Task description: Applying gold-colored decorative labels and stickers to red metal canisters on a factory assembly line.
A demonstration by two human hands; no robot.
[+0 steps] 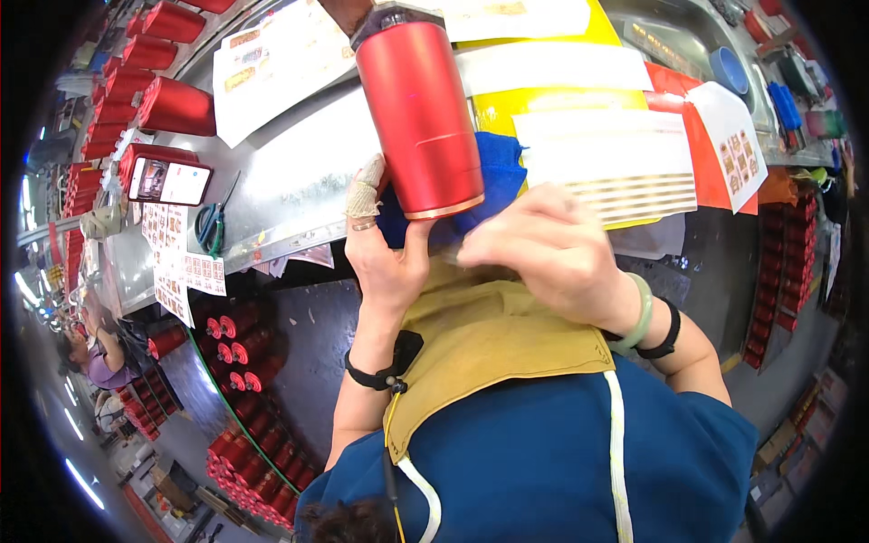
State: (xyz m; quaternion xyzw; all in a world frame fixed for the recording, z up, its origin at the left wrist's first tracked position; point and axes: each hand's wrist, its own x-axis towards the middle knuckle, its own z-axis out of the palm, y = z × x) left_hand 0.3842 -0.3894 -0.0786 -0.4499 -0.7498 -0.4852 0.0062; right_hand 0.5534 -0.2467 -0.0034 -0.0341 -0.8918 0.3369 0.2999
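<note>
Upper centre: I'd steady the red can (421, 118), left hand (385, 262) clamped on it; right hand (554, 249) blurred, grip unclear.

White light tubes (84, 484) glow left of a shiny metal workbench (290, 145)

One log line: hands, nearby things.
left hand: at lower end of red cylinder | right hand: blurred, grip unclear | blue cloth: behind cylinder
</note>
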